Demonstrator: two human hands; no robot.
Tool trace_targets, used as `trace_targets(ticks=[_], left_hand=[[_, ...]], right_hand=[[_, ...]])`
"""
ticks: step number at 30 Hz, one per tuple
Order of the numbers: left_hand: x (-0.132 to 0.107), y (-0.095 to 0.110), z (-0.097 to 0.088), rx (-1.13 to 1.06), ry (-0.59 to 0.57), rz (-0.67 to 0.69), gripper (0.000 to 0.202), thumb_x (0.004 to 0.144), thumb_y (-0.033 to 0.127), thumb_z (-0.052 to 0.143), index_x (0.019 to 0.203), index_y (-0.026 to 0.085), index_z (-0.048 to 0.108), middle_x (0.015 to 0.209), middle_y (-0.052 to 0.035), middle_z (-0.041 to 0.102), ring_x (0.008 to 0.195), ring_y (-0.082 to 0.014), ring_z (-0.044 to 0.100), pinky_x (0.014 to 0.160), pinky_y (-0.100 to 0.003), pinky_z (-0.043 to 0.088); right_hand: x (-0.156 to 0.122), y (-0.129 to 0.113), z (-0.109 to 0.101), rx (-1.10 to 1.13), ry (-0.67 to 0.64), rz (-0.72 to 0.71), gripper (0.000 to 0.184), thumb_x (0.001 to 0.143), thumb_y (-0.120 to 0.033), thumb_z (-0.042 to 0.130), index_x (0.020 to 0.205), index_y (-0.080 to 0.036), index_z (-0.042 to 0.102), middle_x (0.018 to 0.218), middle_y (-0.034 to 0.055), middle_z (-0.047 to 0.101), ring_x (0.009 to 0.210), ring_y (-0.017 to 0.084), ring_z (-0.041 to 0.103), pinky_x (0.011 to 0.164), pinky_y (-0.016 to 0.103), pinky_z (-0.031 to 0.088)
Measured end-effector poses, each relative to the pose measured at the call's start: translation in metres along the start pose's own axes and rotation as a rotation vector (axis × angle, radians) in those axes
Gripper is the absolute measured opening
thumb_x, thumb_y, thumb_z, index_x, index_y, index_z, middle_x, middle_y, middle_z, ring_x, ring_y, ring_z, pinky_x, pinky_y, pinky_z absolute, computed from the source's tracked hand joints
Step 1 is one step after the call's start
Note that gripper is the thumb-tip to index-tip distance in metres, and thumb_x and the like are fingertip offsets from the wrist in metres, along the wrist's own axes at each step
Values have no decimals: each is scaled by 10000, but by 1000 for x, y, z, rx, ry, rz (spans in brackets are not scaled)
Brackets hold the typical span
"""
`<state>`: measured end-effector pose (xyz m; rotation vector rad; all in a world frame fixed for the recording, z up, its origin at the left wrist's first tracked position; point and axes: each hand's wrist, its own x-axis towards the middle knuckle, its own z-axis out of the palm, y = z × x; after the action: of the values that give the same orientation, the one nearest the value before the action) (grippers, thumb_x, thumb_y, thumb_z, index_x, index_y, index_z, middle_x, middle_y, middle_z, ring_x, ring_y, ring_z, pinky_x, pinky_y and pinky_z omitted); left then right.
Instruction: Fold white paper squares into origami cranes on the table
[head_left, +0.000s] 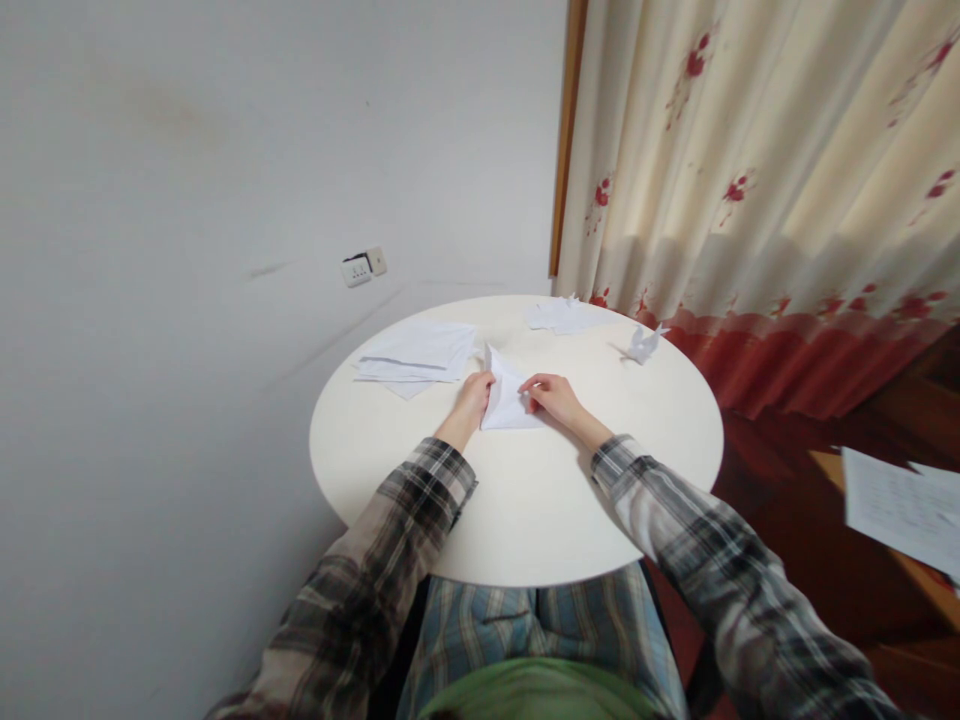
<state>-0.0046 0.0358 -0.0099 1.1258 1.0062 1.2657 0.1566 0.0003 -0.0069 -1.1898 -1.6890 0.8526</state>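
A folded white paper (506, 405) is held just on the twelve o'clock side of the centre of a round white table (517, 510), taking six o'clock as the edge nearest the person. Its left edge is pinched by the left hand (474, 398), set at the paper's nine o'clock side. Its slanting edge at three o'clock is met by the right hand (551, 397), whose thumb and forefinger are drawn close together; whether the edge is pinched or only touched cannot be told. Both wrists are covered by plaid sleeves (427, 485).

Between ten and eleven o'clock, a stack of papers (420, 350) is laid out unevenly. Near half past twelve, loose sheets (562, 317) are spread close to the rim, and at about half past one a pointed paper figure (643, 345) is seen.

Beyond the rim, wall sockets (358, 270) are set in the pale wall (225, 200) toward eleven o'clock. A flowered curtain (750, 150) is hung toward one o'clock. Off toward four o'clock, printed pages (892, 510) are rested on a wooden surface (919, 580).
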Motion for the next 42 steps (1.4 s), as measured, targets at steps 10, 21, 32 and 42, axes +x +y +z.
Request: trace_targets(ticks=[10, 21, 32, 42], left_hand=[[-17, 14, 6, -29, -38, -19, 188, 549, 237, 636, 685, 139, 552, 576, 16, 599, 512, -120, 546, 524, -233, 407], [-21, 15, 7, -45, -103, -68, 216, 532, 183, 660, 723, 116, 584, 602, -22, 638, 532, -135, 573, 545, -240, 439], [-27, 21, 8, 12, -122, -54, 197, 525, 115, 650, 715, 124, 600, 547, 10, 610, 497, -118, 544, 554, -238, 436], [-26, 16, 7, 74, -173, -73, 252, 511, 166, 698, 738, 111, 602, 666, -36, 660, 541, -130, 568, 534, -237, 429]], right_hand=[[2, 3, 1, 20, 5, -15, 207, 702, -202, 462, 779, -147, 646, 470, -18, 576, 449, 93, 535, 507, 196, 405], [2, 3, 0, 17, 3, -18, 193, 713, -196, 463, 776, -152, 640, 470, -20, 582, 451, 92, 539, 524, 199, 415], [2, 4, 0, 15, 5, 2, 187, 708, -208, 471, 770, -150, 638, 462, -20, 582, 441, 92, 533, 508, 195, 405], [1, -1, -1, -11, 65, 25, 161, 728, -251, 441, 659, -163, 556, 446, -10, 578, 437, 106, 534, 507, 205, 406]])
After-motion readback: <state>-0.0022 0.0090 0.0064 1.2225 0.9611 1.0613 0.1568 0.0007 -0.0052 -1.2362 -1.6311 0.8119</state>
